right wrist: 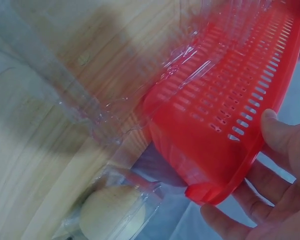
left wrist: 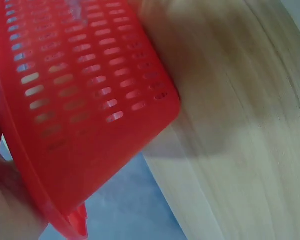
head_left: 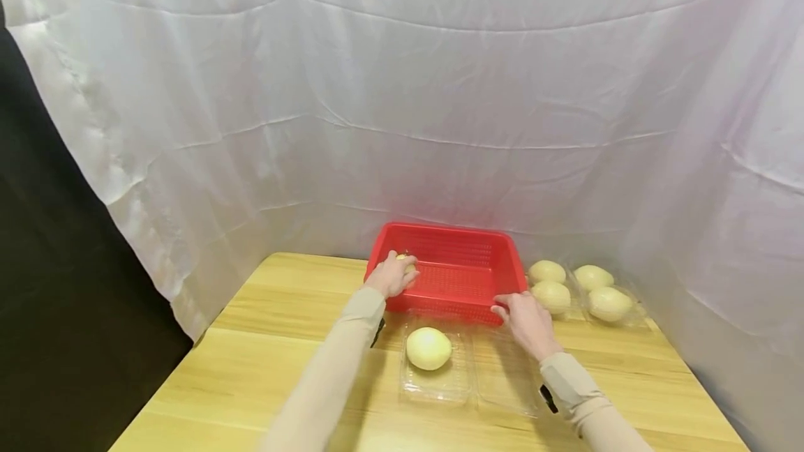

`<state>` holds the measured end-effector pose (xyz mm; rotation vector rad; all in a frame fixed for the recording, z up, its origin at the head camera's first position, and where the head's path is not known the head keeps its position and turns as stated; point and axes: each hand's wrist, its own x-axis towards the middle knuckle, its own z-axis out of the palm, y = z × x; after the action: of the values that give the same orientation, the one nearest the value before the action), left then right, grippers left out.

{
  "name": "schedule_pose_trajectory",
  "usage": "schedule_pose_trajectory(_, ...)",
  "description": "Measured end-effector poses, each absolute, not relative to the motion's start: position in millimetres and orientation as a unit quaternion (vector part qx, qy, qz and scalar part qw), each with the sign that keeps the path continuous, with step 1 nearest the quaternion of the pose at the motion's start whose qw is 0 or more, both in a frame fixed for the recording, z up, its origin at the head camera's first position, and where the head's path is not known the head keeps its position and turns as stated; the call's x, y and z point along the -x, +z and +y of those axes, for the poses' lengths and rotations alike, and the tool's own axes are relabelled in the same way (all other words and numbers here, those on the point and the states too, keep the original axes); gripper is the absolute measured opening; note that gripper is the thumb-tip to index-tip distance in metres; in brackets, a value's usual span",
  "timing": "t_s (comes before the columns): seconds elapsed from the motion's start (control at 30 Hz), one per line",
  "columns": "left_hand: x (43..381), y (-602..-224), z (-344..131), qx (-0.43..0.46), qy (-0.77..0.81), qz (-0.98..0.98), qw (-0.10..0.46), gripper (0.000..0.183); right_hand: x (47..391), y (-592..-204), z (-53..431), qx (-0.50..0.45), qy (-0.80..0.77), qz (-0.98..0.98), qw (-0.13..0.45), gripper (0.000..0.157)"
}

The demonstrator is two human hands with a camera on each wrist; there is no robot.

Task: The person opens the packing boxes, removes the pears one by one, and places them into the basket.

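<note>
My left hand [head_left: 391, 276] reaches over the left side of a red plastic basket [head_left: 455, 307] and holds a yellow lemon [head_left: 402, 257], mostly covered by the fingers. In the left wrist view only part of that hand [left wrist: 12, 200] shows, beside the basket's rim. At the front right corner, my right hand [head_left: 527, 321] grips the rim, with the thumb [right wrist: 271, 127] on the outer wall and the other fingers past the edge. In front of the basket lies an opened clear plastic clamshell box [head_left: 440, 395]; one lemon [head_left: 429, 349] sits in its left half.
Right of the basket stand two clear boxes, with two lemons in each; one lemon [head_left: 551, 296] is close to the basket and another [head_left: 609, 304] is farther right. A pale curtain [head_left: 440, 89] hangs behind the wooden table [head_left: 251, 368]. Black cloth [head_left: 63, 264] hangs at left.
</note>
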<state>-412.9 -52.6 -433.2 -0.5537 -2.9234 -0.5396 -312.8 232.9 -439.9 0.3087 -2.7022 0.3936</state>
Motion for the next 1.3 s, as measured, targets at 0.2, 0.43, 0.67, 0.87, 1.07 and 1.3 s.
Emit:
schedule_pose_trajectory(0.2,418.8,-428.4,-41.4,0.175,-0.162,-0.971,-0.009,0.035,310.8,-440.2,236.4,-0.122,0.131,-0.959,0.219,0.026)
schedule_pose_trajectory(0.43,416.4,-418.3,-33.8,0.149,-0.158,-0.973,-0.071,0.033,311.5,-441.5,236.3,-0.139,0.129,-0.951,0.245,0.020)
schedule_pose_trajectory(0.67,411.1,-412.4,-34.4,0.140,-0.093,-0.981,-0.092,0.034,309.7,-442.2,234.8,-0.144,0.132,-0.947,0.255,0.017)
schedule_pose_trajectory(0.87,415.1,-415.1,-36.1,0.135,-0.106,-0.982,-0.074,0.032,311.1,-439.7,234.4,-0.138,0.133,-0.952,0.238,0.016)
schedule_pose_trajectory(1.07,420.1,-423.1,-40.0,0.127,-0.157,-0.979,-0.021,0.025,311.1,-436.9,233.8,-0.143,0.131,-0.952,0.237,0.018)
schedule_pose_trajectory(1.3,420.4,-431.8,-41.2,0.122,-0.196,-0.973,0.002,0.021,310.7,-438.2,236.7,-0.139,0.129,-0.955,0.226,0.022)
